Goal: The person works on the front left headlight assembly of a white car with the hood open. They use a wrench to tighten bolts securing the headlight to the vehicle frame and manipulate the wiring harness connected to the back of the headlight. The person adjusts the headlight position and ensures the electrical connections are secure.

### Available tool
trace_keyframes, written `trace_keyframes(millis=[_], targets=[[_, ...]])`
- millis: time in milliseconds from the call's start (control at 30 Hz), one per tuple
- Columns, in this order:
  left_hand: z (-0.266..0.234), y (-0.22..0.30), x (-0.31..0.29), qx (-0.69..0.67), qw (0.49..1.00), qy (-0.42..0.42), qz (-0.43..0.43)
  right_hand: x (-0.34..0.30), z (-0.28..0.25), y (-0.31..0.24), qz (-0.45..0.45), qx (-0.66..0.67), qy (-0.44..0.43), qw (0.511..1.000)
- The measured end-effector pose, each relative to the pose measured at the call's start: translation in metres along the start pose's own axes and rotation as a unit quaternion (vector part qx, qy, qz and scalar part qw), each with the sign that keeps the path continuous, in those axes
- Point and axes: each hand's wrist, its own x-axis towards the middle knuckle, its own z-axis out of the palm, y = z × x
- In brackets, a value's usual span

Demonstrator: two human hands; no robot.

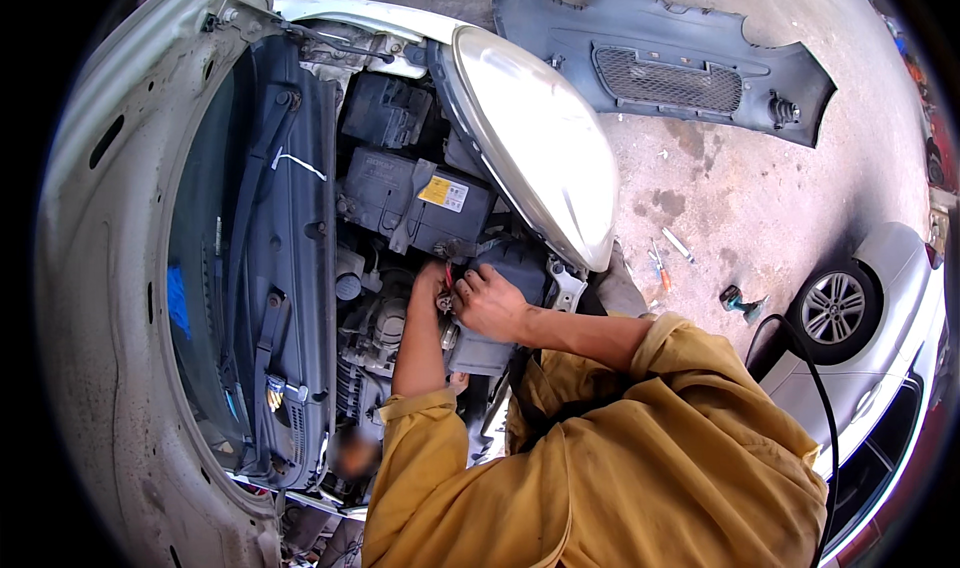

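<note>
Our 2 hands meet low in the engine bay. The bent fingers of our right hand (pixel 490 306) close in on a small, slim red piece (pixel 449 275); the left hand (pixel 431 279) curls in from the other side, its fingertips hidden, so we cannot tell whether either grips. To work this well, we would steady the piece with 1 hand, move only the other, and keep loose metal off the dark grey, rectangular battery-like box (pixel 372 178) nearby.

The red piece lies between our hands, thin and bright, just above a dull, silvery metal fitting (pixel 444 304); its ends are too small to read. Farther out are the large, clear, glossy headlight (pixel 540 148) and, on the floor, a grey plastic bumper with a mesh grille (pixel 668 58).
</note>
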Motion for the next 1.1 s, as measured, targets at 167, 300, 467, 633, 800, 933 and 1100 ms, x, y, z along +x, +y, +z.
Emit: trace_keyframes(millis=[167, 300, 467, 633, 800, 933, 1100], targets=[[-0.003, -0.006, -0.003, 0.000, 1.000, 0.000, -0.004, -0.002, 0.001, -0.005, 0.008, -0.010, 0.008, 1.000], [-0.009, -0.005, 0.000, 0.006, 1.000, 0.000, 0.000, 0.003, -0.008, -0.012, 0.048, -0.020, 0.010, 0.999], [-0.008, -0.006, -0.002, 0.004, 1.000, -0.001, 0.001, 0.007, -0.022, -0.016, 0.081, -0.014, -0.044, 0.996], [-0.008, -0.007, -0.006, -0.003, 1.000, -0.003, -0.004, 0.009, -0.018, -0.011, 0.083, 0.000, -0.043, 0.996], [-0.004, -0.006, -0.004, -0.003, 1.000, -0.008, -0.004, 0.007, -0.016, -0.005, 0.061, 0.007, -0.007, 0.998], [0.000, -0.006, -0.007, -0.012, 1.000, -0.009, -0.008, 0.005, -0.016, -0.005, 0.044, 0.000, -0.010, 0.999], [-0.016, -0.001, 0.004, 0.004, 1.000, -0.013, 0.006, 0.004, -0.022, 0.008, 0.081, 0.000, -0.037, 0.996]])
